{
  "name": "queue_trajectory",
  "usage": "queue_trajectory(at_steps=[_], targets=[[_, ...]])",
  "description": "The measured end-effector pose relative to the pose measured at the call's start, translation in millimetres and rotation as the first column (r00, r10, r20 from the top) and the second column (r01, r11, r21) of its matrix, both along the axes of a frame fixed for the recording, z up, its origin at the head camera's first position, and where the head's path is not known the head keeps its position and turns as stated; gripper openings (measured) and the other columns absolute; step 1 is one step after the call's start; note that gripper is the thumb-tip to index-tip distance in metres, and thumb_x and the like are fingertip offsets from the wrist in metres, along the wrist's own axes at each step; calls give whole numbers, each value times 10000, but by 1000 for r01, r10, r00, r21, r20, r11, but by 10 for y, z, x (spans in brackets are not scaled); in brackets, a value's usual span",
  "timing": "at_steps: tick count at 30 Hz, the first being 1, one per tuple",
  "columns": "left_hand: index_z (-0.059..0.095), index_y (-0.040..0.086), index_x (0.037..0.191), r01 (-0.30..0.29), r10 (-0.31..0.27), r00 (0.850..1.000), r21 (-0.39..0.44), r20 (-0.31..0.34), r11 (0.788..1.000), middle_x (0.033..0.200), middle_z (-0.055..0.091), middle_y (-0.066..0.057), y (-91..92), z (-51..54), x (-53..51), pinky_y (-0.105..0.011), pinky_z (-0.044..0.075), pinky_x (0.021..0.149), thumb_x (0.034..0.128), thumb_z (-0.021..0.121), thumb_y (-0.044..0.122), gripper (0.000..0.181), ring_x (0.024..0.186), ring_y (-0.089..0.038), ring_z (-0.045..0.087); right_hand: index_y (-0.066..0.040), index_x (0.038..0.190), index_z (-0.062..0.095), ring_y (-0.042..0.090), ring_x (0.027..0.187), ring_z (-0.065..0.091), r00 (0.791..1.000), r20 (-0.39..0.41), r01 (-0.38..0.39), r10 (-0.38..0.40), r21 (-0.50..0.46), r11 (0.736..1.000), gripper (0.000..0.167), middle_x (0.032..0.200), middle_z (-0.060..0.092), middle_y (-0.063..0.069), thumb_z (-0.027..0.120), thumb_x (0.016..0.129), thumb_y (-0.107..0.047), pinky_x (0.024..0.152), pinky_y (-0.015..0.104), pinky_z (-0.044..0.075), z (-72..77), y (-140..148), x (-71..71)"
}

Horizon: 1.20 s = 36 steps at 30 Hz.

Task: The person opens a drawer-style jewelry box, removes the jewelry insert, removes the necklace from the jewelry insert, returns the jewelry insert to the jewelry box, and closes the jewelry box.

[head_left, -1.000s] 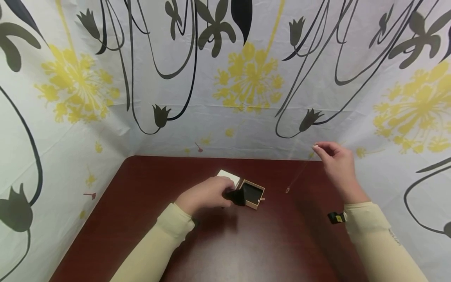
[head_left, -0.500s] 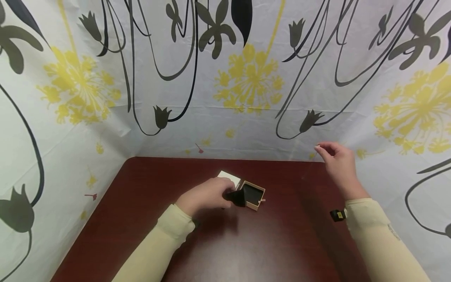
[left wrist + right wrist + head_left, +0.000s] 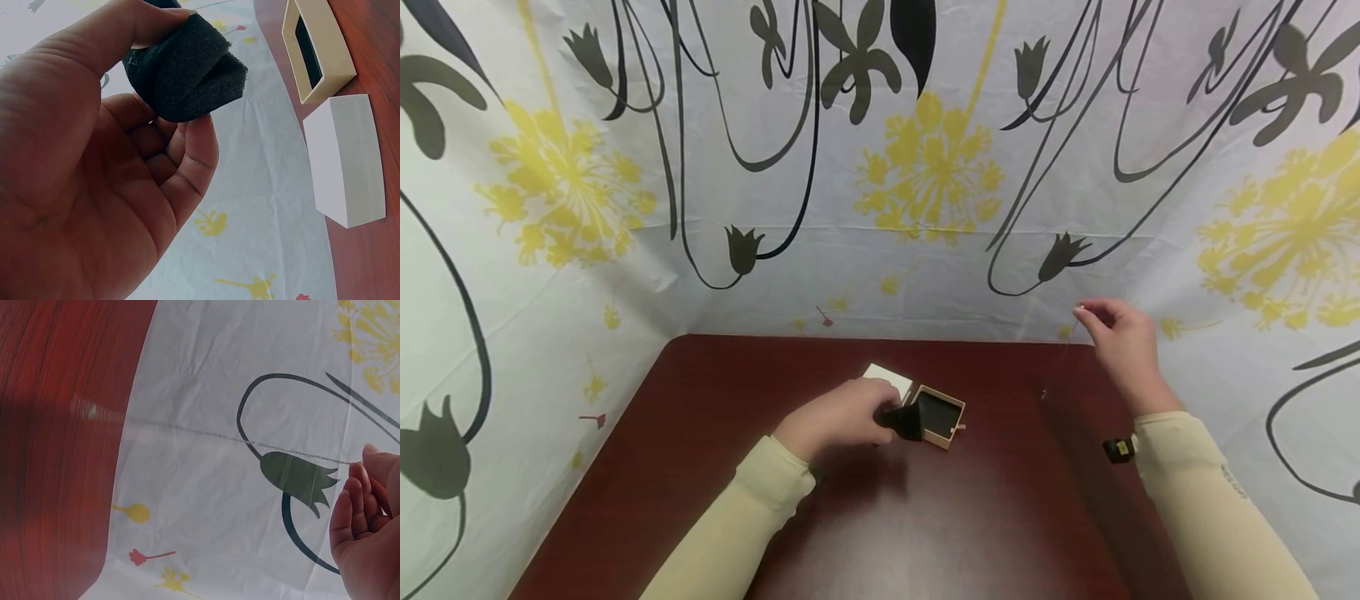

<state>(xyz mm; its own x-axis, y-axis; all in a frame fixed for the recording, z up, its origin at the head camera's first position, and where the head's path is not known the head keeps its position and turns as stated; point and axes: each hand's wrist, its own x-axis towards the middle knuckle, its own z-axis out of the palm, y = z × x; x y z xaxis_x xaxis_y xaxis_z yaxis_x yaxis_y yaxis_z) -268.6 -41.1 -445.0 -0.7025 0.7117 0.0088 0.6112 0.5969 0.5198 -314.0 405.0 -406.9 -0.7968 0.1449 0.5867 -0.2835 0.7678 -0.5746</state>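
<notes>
My left hand (image 3: 842,412) pinches a bent piece of black foam (image 3: 200,75) between thumb and fingers. In the head view this foam hangs just left of a small gold-edged box (image 3: 936,439) with a dark interior. Beside the box lies a white lid-like piece (image 3: 344,162), partly covered by the left hand in the head view. Up at the right, my right hand (image 3: 1123,350) pinches the end of a thin chain necklace (image 3: 219,434) between thumb and forefinger. The necklace hangs down over the table, and its small pendant (image 3: 1043,394) looks blurred in the right wrist view.
The dark red wooden table (image 3: 760,367) has a rounded back corner at the left. A white cloth (image 3: 820,192) printed with yellow and grey flowers hangs behind it and at the sides. A small tab (image 3: 960,427) sticks out from the box's right side.
My right hand has shifted slightly right, and the hanging pendant has swung to the right. The left hand, foam and box stay where they were.
</notes>
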Motion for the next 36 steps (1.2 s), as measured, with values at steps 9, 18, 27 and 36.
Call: queue_trajectory(at_steps=[9,18,27,36], targets=[[737,182,1058,-5,5,1000,6,5,1000,1015,655,68,0,3,-3,-331,543,861,923,863,117,196,898,-142,605,31,1195,812,-109,810,564,1000,11,-17,17,16,1000,254,1100,795,224,767,1065,-183,706,99,425,-29,65,-108],[733,204,1048,-10,9,1000,11,29,1000,1005,656,86,-3,-21,-13,-322,547,848,931,865,132,190,887,-129,610,22,1204,807,-108,821,553,1000,26,-5,5,14,1000,270,1126,787,220,758,1073,-209,700,103,427,-59,110,-202],[734,199,1054,-7,7,1000,2,8,1000,1021,653,82,-3,-5,-18,-328,542,863,931,863,141,188,905,-136,605,29,1199,802,-88,806,558,1000,24,-4,4,12,1000,258,1088,778,217,761,1067,-189,685,100,433,-42,118,-193],[733,192,1062,2,-2,1000,-12,-6,1000,1026,647,79,-3,-23,-18,-315,538,859,932,859,157,185,906,-131,602,51,1193,794,-131,743,568,999,36,-14,14,5,1000,245,1015,768,249,767,1057,-151,658,80,452,-103,233,-223]])
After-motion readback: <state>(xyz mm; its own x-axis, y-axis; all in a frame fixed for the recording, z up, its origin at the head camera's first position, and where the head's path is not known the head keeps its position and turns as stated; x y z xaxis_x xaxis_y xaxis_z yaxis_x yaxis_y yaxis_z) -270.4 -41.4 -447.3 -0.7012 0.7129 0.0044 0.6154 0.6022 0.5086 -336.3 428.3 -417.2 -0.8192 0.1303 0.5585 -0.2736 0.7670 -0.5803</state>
